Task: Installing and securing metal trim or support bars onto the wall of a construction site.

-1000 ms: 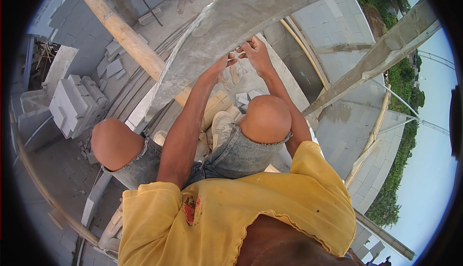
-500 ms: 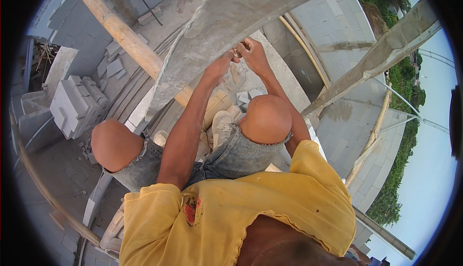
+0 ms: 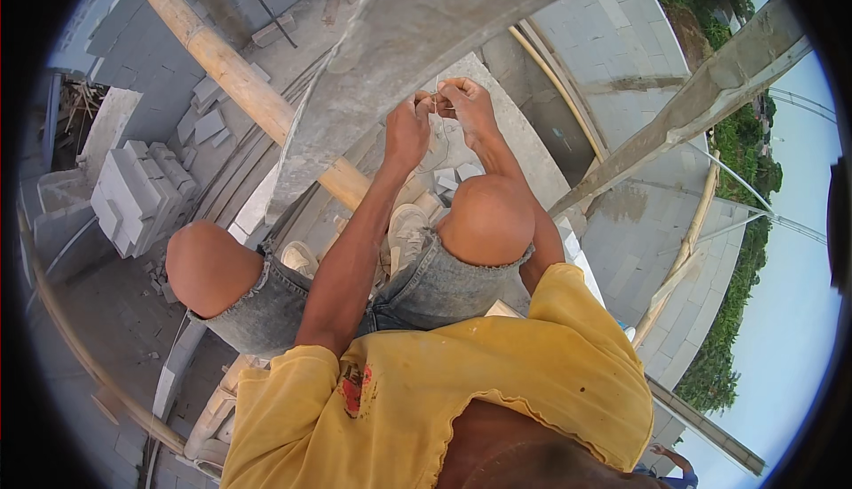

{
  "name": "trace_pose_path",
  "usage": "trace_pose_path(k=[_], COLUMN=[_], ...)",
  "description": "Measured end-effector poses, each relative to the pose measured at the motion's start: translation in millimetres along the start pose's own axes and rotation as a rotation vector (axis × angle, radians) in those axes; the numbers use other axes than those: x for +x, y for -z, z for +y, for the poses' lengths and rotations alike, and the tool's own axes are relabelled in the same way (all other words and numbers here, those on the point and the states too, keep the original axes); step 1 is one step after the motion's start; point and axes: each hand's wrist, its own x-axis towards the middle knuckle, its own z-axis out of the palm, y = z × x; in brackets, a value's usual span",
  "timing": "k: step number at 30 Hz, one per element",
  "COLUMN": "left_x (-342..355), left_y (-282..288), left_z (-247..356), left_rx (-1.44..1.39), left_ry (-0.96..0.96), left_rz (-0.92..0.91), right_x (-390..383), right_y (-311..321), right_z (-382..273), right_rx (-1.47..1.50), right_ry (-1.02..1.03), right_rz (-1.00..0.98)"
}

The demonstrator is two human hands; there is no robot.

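Both my hands are up front, beyond my right knee (image 3: 488, 223), close together over a thin strand (image 3: 436, 100); cord or wire, too fine to tell. My left hand (image 3: 408, 134) has its fingers narrowed to a pinch on it, and my right hand (image 3: 470, 112) pinches it too, thumb against the bent fingers, with the strand crossing the small gap between the two grips. A loose length seems to hang below; its far end I can't make out. Step in hand, my guess: fiddling with the strand at the fingertips, maybe separating or twisting it. The next move calls for a firm pinch on each side, small finger motions, and slack kept from snagging. Grey slab-like beam (image 3: 382, 63) slants right beside my left hand; whether they touch, can't tell. Pale broken block pieces (image 3: 457, 174) lie lower down, near my right shoe (image 3: 408, 227). Wooden pole (image 3: 213, 59) runs diagonally off to the left, passing behind the beam; stacked pale blocks (image 3: 133, 201) sit farther left. Another person's arm (image 3: 682, 462) shows at lower right, well apart from my work.
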Motion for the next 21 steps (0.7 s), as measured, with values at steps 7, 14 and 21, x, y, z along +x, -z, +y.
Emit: trace_pose_path(k=[7, 14, 21], left_x=[5.7, 9.3, 10.7], left_y=[33.7, 37.3, 37.4], left_z=[2.1, 6.9, 7.5], left_rx=[-0.033, -0.73, -0.934], left_ry=[0.013, 0.576, 0.646], left_rz=[-0.203, -0.403, -0.326], right_x=[15.6, 30.6, 32.3], right_y=[5.3, 11.5, 8.9], right_z=[-21.8, -20.7, -7.9], right_rx=[0.192, 0.384, 0.323], right_ry=[-0.204, -0.267, -0.196], right_rz=[-0.269, -0.362, -0.335])
